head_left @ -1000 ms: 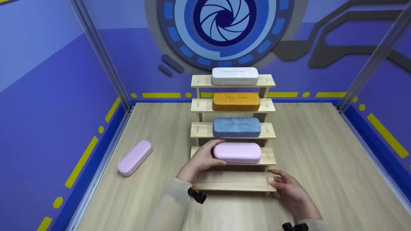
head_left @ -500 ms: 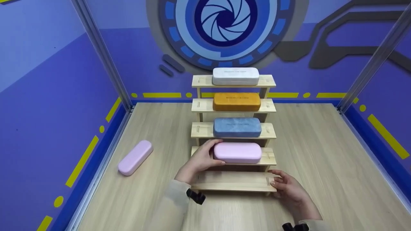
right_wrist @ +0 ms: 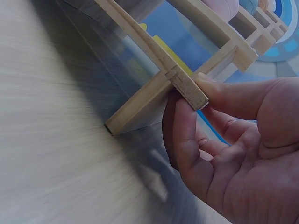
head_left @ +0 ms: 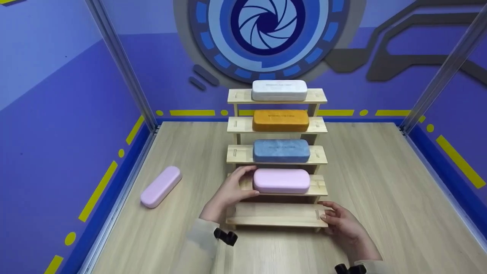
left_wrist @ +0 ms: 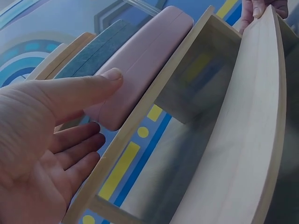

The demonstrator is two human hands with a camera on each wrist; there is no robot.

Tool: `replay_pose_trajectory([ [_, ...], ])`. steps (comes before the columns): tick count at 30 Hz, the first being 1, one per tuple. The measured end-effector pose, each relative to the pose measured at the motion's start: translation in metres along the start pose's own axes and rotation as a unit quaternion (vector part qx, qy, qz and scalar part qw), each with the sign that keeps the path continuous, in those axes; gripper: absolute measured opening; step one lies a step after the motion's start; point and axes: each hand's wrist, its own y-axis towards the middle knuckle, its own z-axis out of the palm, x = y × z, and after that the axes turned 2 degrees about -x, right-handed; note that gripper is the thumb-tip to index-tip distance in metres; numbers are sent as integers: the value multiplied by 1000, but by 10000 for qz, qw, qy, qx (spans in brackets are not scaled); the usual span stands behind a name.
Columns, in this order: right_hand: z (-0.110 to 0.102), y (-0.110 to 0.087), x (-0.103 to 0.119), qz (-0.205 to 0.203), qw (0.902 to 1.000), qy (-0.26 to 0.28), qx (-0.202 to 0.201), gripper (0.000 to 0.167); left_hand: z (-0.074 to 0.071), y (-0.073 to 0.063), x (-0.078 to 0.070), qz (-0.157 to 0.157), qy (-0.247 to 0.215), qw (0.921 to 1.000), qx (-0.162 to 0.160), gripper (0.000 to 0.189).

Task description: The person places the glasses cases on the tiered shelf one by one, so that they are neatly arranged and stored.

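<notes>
My left hand [head_left: 228,190] hovers at the left end of a pink glasses case [head_left: 281,180], its thumb and fingers spread, with a narrow gap between them and the case in the head view. The case lies on the second step from the bottom of a wooden stepped rack [head_left: 274,220]. My right hand [head_left: 344,222] pinches the right end of the lowest step; in the right wrist view the thumb [right_wrist: 233,95] is on top and fingers are curled underneath. A blue glasses case [head_left: 281,151], an orange one [head_left: 280,120] and a white one [head_left: 279,90] sit on the steps above.
Another pink glasses case [head_left: 161,187] lies at a slant on the wood-grain table [head_left: 179,243], left of the rack. Purple printed panels [head_left: 76,133] with metal corner posts [head_left: 121,64] enclose the table at the back and both sides.
My left hand has let go of the pink glasses case on the rack and drawn back to the left. The case stays in place, and my right hand keeps its grip on the lowest step.
</notes>
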Motion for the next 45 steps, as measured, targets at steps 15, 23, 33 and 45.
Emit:
replay_pose_trajectory([
  [15,0,-1,0,-30,10000,16,51,66,-18,-19,11,-92,-1062,9934,-415,72],
  [23,0,0,0,31,10000,14,38,70,-34,-35,19,-125,-1114,9911,-711,68],
  [33,1,0,-1,-13,10000,93,17,66,-51,-53,32,-326,-1241,9851,-1144,66],
  [45,-2,-1,-2,-53,9997,177,144,64,-82,-71,49,-560,-1217,9767,-1678,64],
])
